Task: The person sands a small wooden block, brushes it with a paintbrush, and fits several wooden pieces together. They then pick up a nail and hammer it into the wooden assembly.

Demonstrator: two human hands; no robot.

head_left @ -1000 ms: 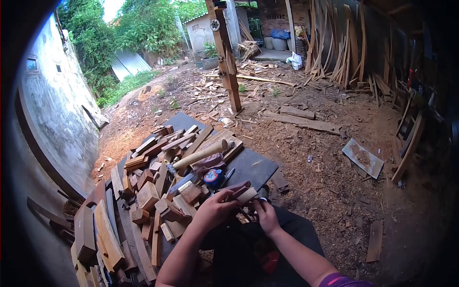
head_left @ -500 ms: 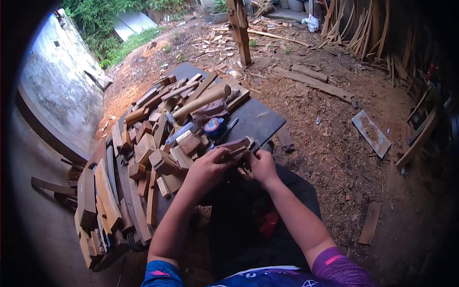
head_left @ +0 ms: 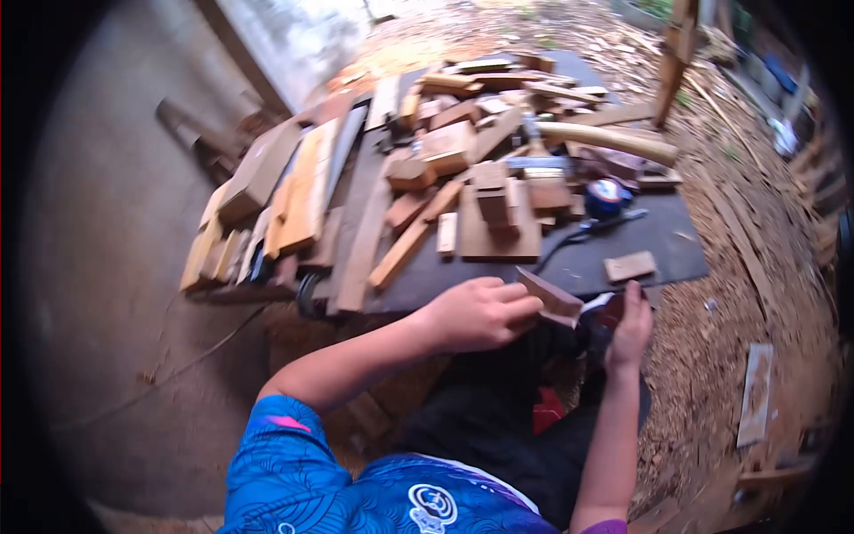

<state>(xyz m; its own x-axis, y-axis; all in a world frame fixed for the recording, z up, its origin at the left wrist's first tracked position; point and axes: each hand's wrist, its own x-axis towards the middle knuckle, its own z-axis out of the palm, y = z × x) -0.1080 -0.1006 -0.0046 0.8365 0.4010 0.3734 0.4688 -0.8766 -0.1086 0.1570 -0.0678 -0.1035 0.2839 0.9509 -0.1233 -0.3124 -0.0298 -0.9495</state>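
Observation:
My left hand point(head_left: 487, 313) is closed on one end of a thin piece of wood point(head_left: 553, 299), which slants down to the right just off the table's near edge. My right hand point(head_left: 630, 331) is upright beside it, fingers fairly straight and pressed against a dark reddish-brown thing point(head_left: 608, 311) with a white edge. Blur hides what that thing is. Just beyond the right fingertips, a small pale wood block point(head_left: 629, 266) lies on the dark tabletop point(head_left: 669, 233). A blue tape measure point(head_left: 608, 198) and a dark slender tool point(head_left: 580, 233) lie a little farther back.
Many wood offcuts point(head_left: 445, 147) cover the table's left and middle. A hammer with a thick wooden handle point(head_left: 609, 141) lies across them. Long boards point(head_left: 302, 187) stack at the left end. A wooden post point(head_left: 676, 58) stands behind; wood chips point(head_left: 685, 374) cover the ground at right.
The view has swung left, so the table sits farther right. My hands, close together before, have moved apart, the left with the thin wood piece. The small pale block now shows plainly on the table.

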